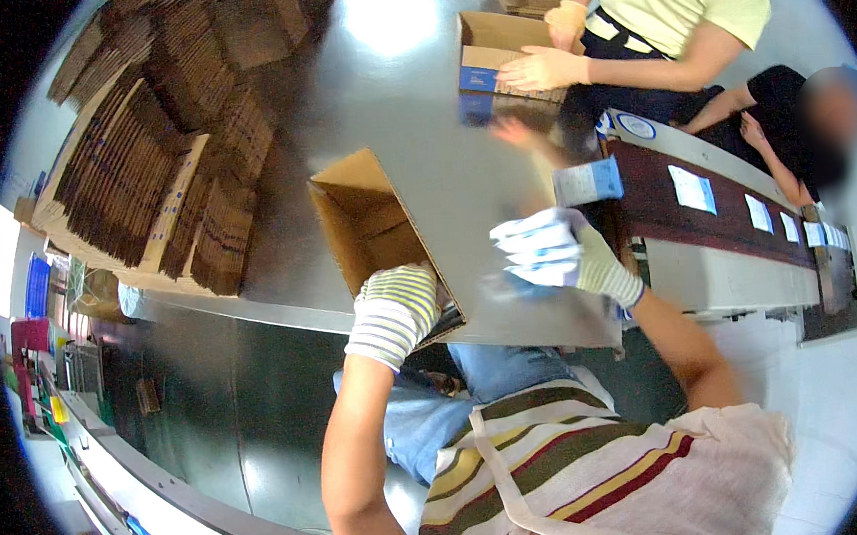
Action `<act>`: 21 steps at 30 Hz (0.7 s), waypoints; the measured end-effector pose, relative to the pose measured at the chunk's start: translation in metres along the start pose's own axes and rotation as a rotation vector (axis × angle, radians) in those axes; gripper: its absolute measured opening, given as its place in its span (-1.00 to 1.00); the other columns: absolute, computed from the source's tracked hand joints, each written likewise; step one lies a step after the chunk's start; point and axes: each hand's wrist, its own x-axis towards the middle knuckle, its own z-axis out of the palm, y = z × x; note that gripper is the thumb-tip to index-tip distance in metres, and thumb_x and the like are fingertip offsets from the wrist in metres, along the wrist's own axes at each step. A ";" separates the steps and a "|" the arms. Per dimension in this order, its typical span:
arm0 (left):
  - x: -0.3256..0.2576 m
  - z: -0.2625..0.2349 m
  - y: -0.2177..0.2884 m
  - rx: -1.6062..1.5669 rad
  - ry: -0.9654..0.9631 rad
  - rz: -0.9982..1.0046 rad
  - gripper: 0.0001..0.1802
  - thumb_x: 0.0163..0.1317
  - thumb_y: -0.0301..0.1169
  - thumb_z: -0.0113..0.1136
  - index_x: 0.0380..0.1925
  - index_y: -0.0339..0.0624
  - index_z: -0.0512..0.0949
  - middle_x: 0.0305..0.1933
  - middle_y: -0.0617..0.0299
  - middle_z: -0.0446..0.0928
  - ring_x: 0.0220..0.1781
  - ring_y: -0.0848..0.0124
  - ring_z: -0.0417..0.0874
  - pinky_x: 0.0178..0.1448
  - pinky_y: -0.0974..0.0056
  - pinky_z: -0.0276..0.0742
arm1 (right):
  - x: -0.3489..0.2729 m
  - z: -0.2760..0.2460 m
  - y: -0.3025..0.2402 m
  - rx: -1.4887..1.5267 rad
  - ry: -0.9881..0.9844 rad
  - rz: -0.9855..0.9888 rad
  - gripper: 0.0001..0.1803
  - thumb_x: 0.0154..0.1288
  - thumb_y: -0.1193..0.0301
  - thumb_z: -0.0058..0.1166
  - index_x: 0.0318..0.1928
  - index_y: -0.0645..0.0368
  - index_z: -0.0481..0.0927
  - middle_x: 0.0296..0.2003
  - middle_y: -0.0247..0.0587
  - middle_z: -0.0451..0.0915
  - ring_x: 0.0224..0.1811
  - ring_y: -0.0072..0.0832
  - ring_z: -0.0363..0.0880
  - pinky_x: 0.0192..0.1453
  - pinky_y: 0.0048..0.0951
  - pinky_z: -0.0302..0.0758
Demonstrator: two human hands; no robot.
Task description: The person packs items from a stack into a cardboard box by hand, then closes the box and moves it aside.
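Observation:
An open-topped brown cardboard box (363, 188) stands at the metal table's near edge, its inside facing up. My left hand (395, 311), in a striped knit glove, closes over the box's near side, with its fingertips hidden inside. To the right of the box, my gloved right hand (590, 258) is closed on a bunch of white-and-blue packets (537, 249), smeared a little by motion. Just beyond them a single blue-and-white packet (588, 181) lies at the end of the dark conveyor belt (638, 168).
More packets (692, 190) lie along the belt at right. Stacks of flattened cardboard boxes (114, 174) fill the table's left side. Across the metal table (364, 100), a co-worker's gloved hands (546, 67) are at another open box (480, 58). Another person (783, 128) sits beyond the conveyor.

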 end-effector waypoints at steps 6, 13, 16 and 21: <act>0.005 0.001 0.001 -0.040 -0.062 -0.073 -0.61 0.17 -0.14 0.02 -0.39 -0.27 0.64 -0.29 -0.14 0.60 -0.21 -0.03 0.65 -0.10 0.01 0.56 | 0.020 0.005 0.064 0.099 0.138 -0.149 -0.53 0.37 0.33 -0.14 0.25 0.16 0.26 0.15 -0.14 0.42 0.16 -0.35 0.45 0.17 -0.29 0.51; 0.017 0.004 0.008 -0.076 -0.074 -0.054 -0.62 0.18 -0.17 0.00 -0.30 -0.28 0.62 -0.27 -0.15 0.60 -0.17 -0.01 0.65 -0.05 0.03 0.56 | 0.069 0.057 -0.049 -1.033 0.207 -0.717 -0.54 0.19 0.14 0.08 0.07 0.05 0.51 -0.01 -0.24 0.56 0.04 -0.34 0.55 0.16 -0.29 0.46; 0.021 0.014 0.010 -0.054 -0.014 -0.025 -0.68 0.20 -0.31 -0.05 -0.26 -0.28 0.61 -0.22 -0.12 0.61 -0.15 0.05 0.65 -0.04 0.06 0.55 | 0.084 0.132 -0.096 -0.535 -0.018 -0.670 -0.56 0.11 0.18 0.17 -0.01 0.10 0.57 -0.10 -0.12 0.61 -0.04 -0.20 0.58 0.10 -0.29 0.48; 0.030 0.073 -0.008 0.073 0.360 0.113 -0.65 0.21 -0.38 -0.11 -0.13 -0.32 0.57 -0.14 -0.14 0.59 -0.09 0.09 0.63 0.08 0.14 0.49 | 0.146 0.158 -0.044 -1.256 -0.021 -0.419 -0.17 -0.09 0.00 0.24 0.13 0.29 0.38 -0.10 0.17 0.56 -0.03 -0.04 0.53 0.16 -0.19 0.42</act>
